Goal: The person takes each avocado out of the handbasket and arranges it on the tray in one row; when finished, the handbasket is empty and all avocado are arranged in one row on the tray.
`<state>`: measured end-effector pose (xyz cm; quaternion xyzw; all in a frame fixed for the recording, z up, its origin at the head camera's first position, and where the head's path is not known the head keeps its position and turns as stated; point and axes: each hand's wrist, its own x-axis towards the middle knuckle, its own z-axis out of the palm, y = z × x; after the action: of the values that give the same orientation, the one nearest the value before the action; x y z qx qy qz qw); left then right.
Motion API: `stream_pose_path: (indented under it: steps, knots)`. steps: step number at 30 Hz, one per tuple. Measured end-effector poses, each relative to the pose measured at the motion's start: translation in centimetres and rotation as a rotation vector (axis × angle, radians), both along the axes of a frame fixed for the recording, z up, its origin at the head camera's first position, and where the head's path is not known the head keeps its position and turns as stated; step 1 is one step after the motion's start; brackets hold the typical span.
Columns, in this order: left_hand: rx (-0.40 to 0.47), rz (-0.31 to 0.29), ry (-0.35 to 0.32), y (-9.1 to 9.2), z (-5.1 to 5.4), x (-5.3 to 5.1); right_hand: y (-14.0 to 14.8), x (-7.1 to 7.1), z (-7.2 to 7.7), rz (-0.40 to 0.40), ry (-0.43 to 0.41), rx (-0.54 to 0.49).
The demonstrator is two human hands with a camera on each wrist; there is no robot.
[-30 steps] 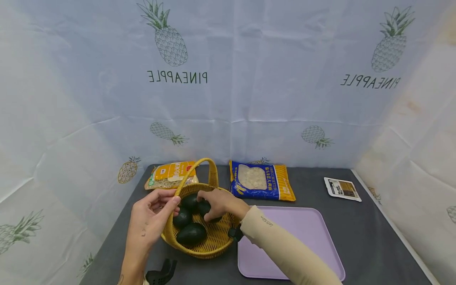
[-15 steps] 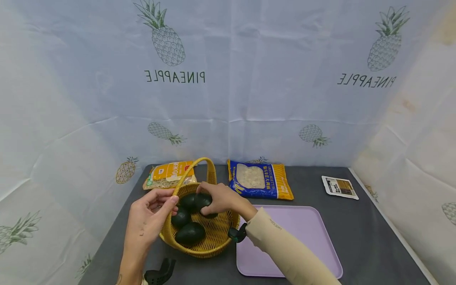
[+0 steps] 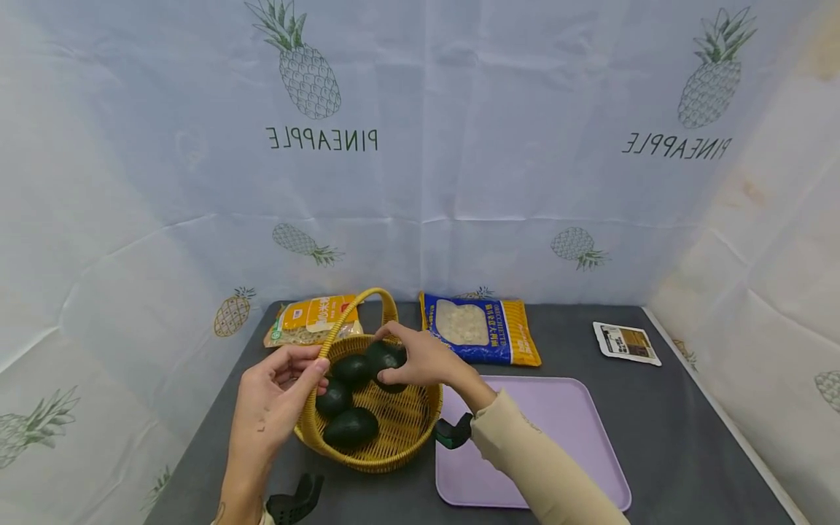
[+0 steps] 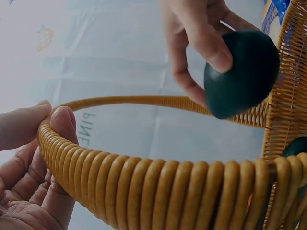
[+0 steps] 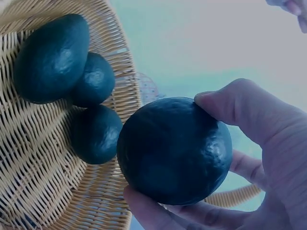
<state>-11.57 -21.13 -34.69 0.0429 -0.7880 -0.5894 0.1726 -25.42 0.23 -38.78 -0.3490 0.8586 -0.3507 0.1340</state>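
Note:
A yellow wicker basket (image 3: 400,430) stands on the dark table with three dark green avocados (image 3: 351,429) lying in it. My left hand (image 3: 278,397) pinches the basket's handle (image 4: 129,184) between thumb and fingers, on its left side. Above the basket's back part, my right hand (image 3: 423,357) holds another avocado (image 5: 172,151), thumb on one side and fingers on the other. In the left wrist view this held avocado hangs clear of the basket floor, near the handle's far end.
To the basket's right lies a lilac tray (image 3: 538,437), partly under the right forearm. Behind are a blue and yellow pasta bag (image 3: 482,329) and an orange food bag (image 3: 315,321). A small white and brown packet (image 3: 626,343) lies at the far right.
My right hand has gripped an avocado among the others and lifted it upward and slightly right. The left hand stays on the handle.

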Motion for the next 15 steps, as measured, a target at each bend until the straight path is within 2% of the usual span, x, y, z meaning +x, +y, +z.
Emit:
stream_pose_path:
  steps: [8,15]
  knots:
    - [-0.005,0.007,0.009,0.1,0.0,-0.1,1.9,0.4,0.3,-0.057,-0.035,-0.092]
    - [0.002,0.005,0.005,0.0,0.0,0.0,3.5,0.7,-0.1,-0.131,-0.023,-0.132]
